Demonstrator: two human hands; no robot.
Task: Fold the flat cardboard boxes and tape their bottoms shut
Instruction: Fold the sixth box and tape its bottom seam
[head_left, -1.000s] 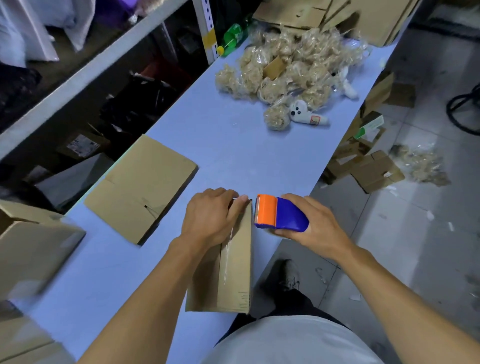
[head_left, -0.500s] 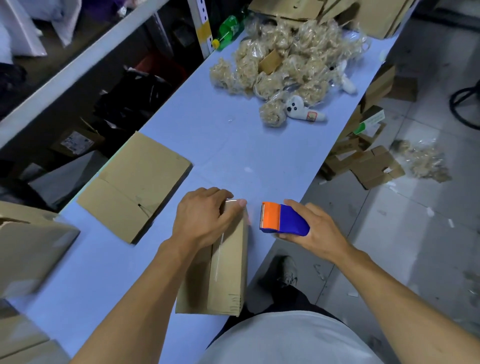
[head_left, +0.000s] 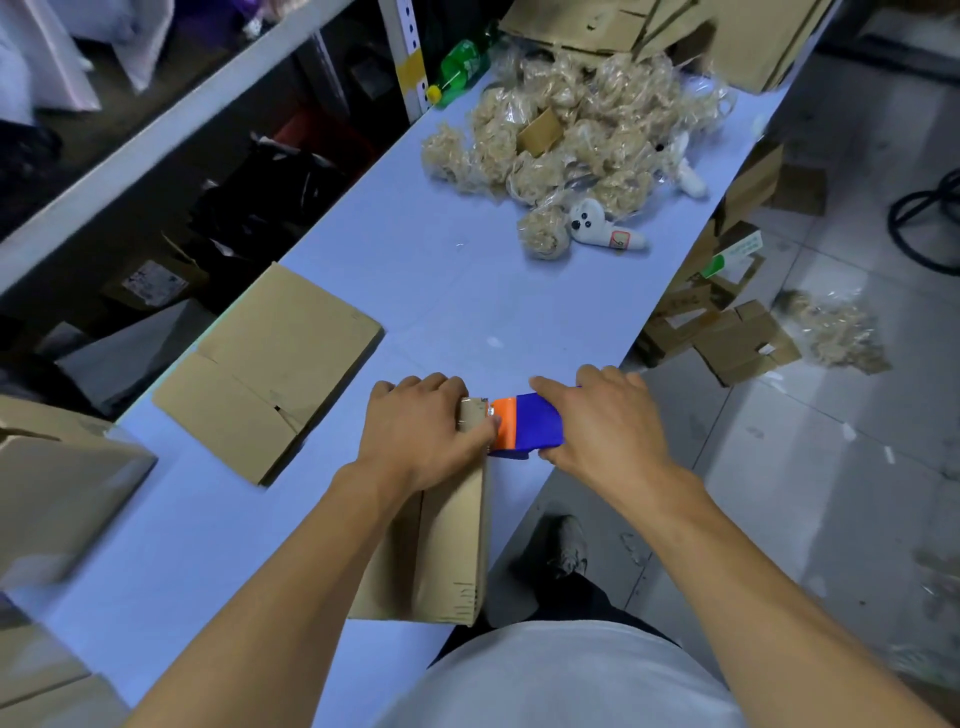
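Box (head_left: 441, 545) stands on the bench (head_left: 441, 291) edge, under the left hand (head_left: 421, 431), which grips its far top end, fingers curled over. Right hand (head_left: 608, 431) just beside it holds the tape dispenser (head_left: 530, 426), its orange end touching the box top. Flat cardboard (head_left: 275, 364) lies left of the hands. Bagged straw pile (head_left: 566, 135) and white toy (head_left: 597, 228) sit well beyond.

Tape dispenser (head_left: 527, 426) — orange and blue; box (head_left: 447, 545) brown.

folded box (head_left: 441, 540) on table (head_left: 441, 291), flat cardboard (head_left: 270, 369) left, tape dispenser (head_left: 530, 427) right.
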